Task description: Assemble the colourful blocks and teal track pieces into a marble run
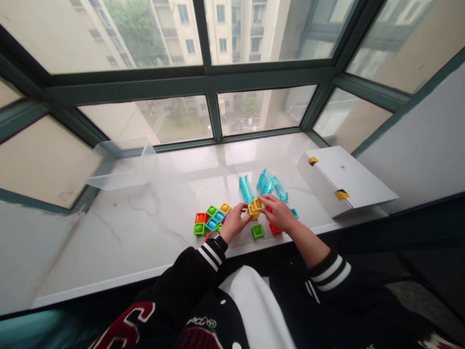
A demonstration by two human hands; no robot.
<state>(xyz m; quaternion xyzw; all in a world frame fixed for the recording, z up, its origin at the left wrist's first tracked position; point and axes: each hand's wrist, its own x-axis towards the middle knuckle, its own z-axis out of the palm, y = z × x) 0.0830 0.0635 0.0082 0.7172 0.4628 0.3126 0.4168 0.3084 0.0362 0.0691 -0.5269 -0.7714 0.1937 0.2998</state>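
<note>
Yellow toy blocks (254, 209) sit between my two hands, apparently one stacked against another. My left hand (235, 223) pinches the lower yellow block from the left, and a dark watch is on its wrist. From the right, my right hand (279, 214) has its fingers closed on the upper yellow block. A green block (257, 231) lies just below the hands. Red blocks (275, 229) are partly hidden under my right hand. Beside my left hand is a cluster of green, orange, blue and yellow blocks (211, 219), partly covered by that hand.
Clear blue track pieces, one straight (246, 189) and one curved (265, 182), lie behind the hands. A transparent bin (125, 177) stands at left on the marble-patterned sill (145, 242). A white box (348, 179) is at right. Green-framed windows (207, 85) enclose the far side.
</note>
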